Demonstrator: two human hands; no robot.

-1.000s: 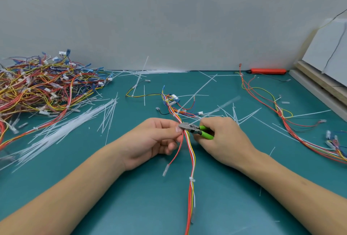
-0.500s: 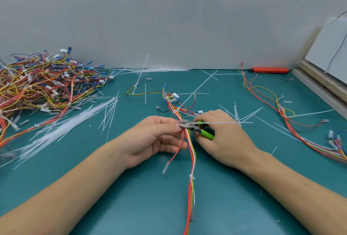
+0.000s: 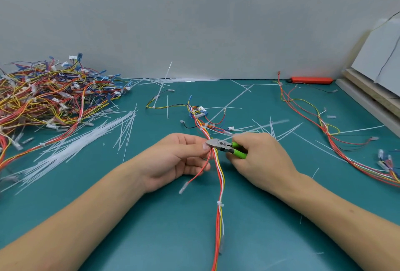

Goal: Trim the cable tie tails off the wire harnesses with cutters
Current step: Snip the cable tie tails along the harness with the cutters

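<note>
The right hand (image 3: 259, 158) curls round the green handles of the cutters (image 3: 225, 147), whose grey nose points left toward the left hand (image 3: 173, 160) and sits against the wire harness (image 3: 219, 175). Whether the blades are closed or slightly apart cannot be told. The left hand pinches the harness between thumb and fingertips just left of the cutter nose, the other fingers curled beneath.

The harness runs lengthwise from the near edge of the desk (image 3: 151, 238) up between the hands toward the far edge, a bundle of red, orange, yellow and white wires. A white cable tie (image 3: 220, 203) binds it nearer the near edge, and a loose red lead (image 3: 194, 178) with a clear terminal hangs below the left hand.

Cut tie tails (image 3: 86, 141) lie scattered left of the hands and toward the far edge. A heap of harnesses (image 3: 47, 95) fills the far left corner; another harness (image 3: 324, 132) trails along the right side. An orange tool (image 3: 311, 79) lies at the far edge.
</note>
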